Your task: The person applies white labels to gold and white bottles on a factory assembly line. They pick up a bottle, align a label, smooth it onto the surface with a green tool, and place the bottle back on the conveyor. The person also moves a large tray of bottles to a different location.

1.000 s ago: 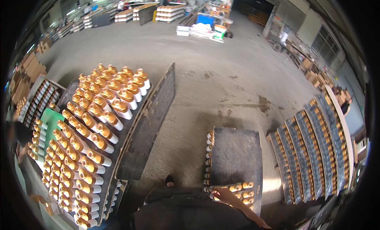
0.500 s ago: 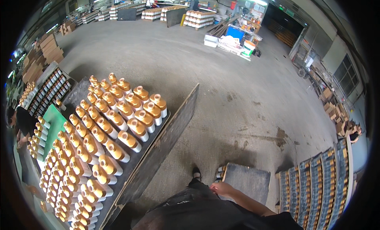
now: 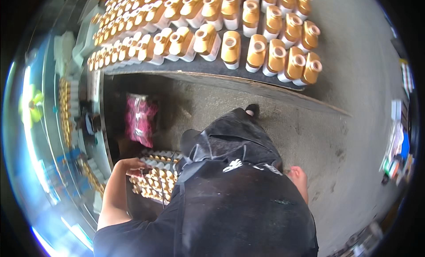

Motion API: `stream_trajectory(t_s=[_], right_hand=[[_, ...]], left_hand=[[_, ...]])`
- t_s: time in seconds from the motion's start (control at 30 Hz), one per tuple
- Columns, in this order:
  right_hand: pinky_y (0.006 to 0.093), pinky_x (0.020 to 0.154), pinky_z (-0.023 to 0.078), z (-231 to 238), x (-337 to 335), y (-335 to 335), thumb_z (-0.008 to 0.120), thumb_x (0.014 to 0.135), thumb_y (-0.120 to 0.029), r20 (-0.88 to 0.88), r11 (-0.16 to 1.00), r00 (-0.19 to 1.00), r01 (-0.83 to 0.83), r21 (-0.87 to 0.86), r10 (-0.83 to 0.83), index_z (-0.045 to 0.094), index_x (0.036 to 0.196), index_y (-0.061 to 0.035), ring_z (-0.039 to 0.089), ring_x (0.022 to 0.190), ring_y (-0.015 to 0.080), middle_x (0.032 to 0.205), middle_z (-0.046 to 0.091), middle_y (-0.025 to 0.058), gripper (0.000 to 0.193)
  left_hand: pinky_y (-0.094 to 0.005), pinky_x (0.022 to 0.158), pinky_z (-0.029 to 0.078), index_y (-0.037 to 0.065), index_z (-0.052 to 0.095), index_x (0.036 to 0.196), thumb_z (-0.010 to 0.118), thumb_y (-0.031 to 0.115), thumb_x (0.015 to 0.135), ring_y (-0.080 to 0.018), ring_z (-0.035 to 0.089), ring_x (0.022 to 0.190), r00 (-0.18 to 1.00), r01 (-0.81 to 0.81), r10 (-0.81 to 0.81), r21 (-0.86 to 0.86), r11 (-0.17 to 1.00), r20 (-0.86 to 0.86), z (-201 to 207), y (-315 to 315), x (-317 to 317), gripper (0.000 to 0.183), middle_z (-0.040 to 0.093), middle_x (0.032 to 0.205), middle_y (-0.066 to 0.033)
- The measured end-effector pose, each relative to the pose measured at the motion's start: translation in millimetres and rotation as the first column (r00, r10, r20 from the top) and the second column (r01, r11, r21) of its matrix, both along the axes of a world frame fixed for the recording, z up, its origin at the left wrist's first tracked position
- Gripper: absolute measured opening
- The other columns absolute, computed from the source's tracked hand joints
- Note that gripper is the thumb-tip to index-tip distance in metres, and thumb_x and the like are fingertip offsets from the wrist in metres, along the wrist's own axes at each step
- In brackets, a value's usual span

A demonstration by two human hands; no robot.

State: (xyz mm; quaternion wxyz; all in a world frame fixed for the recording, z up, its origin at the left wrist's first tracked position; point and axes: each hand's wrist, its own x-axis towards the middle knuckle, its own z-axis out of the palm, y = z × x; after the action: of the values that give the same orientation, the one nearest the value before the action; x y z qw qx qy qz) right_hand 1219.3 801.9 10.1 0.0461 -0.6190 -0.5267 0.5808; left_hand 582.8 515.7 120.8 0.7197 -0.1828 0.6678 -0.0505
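My left hand (image 3: 133,165) is at the lower left, beside a low stack of gold-topped bottles (image 3: 155,184). Its fingers reach loosely toward the bottles; whether they touch one is too blurred to see. My right hand (image 3: 299,174) hangs at my right side, away from the bottles, with nothing visible in it. Its fingers are small and smeared. Across the top, rows of bottles with gold shoulders and white lower parts (image 3: 231,49) stand upright on a dark board (image 3: 199,67).
A clear bag of pink material (image 3: 141,120) lies left of my legs, under the board's level. The board's long edge runs across in front of me. Grey concrete floor (image 3: 327,168) stretches to the right. A green fan (image 3: 33,102) and bright lights are at far left.
My view has swung left, so the bottle-laden board now lies across the top. My left hand has come into view by the low stack. My right hand now hangs at my side.
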Motion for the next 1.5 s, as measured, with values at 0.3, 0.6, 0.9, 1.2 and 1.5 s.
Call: stream_trajectory(t_s=[0.3,0.6,0.9,1.2,1.5], right_hand=[[0.0289,0.07,0.05,6,41,211,0.058,0.089,-0.007,0.273,0.904,0.914,-0.364,0.225,0.3,0.061,0.108,-0.0042,0.065,0.077,0.0149,0.081,0.068,0.0088,0.019],[0.0499,0.104,0.031,-71,109,406,0.068,0.083,-0.016,0.548,0.669,0.712,-0.667,0.329,0.44,0.037,0.138,-0.0115,0.043,0.125,0.0325,0.128,0.053,0.0164,0.064],[0.041,0.092,0.046,-138,156,464,0.076,0.074,-0.019,0.383,0.437,0.42,-0.898,0.044,0.823,0.057,0.123,-0.0089,0.058,0.107,0.0336,0.113,0.061,0.018,0.054],[0.0422,0.078,0.054,-166,152,434,0.061,0.071,-0.007,0.555,-0.024,-0.025,-1.0,-0.008,0.831,0.066,0.09,-0.0064,0.066,0.09,0.0341,0.09,0.068,0.0192,0.02],[0.0505,0.065,0.053,88,166,333,0.057,0.071,-0.016,0.433,0.006,0.044,-0.996,0.088,0.9,0.061,0.11,-0.0057,0.064,0.071,0.0418,0.076,0.065,0.0212,0.04]], left_hand=[[-0.0204,0.056,0.048,0.014,0.066,0.099,0.069,0.024,0.087,-0.0055,0.057,0.063,0.994,-0.108,0.096,0.246,0.963,0.059,-47,73,151,0.016,0.063,0.078,0.0036],[-0.0318,0.074,0.057,0.01,0.057,0.113,0.065,0.006,0.086,-0.0154,0.066,0.076,0.868,-0.492,0.49,0.249,0.834,0.073,-4,110,358,0.028,0.065,0.089,-0.003],[-0.0287,0.065,0.057,0.005,0.062,0.1,0.069,0.008,0.083,-0.0128,0.063,0.068,0.779,-0.42,0.542,0.38,0.824,-0.316,31,112,530,0.019,0.061,0.079,-0.0014],[-0.0273,0.063,0.055,0.0,0.069,0.094,0.062,0.024,0.088,-0.0149,0.065,0.066,0.66,-0.168,0.469,0.493,0.854,-0.587,-69,206,530,0.026,0.067,0.082,-0.0077],[-0.0319,0.067,0.053,0.003,0.054,0.121,0.066,0.051,0.082,-0.0151,0.055,0.091,0.095,-0.472,0.873,0.751,0.462,-0.478,-138,382,406,0.063,0.054,0.105,-0.0016]])
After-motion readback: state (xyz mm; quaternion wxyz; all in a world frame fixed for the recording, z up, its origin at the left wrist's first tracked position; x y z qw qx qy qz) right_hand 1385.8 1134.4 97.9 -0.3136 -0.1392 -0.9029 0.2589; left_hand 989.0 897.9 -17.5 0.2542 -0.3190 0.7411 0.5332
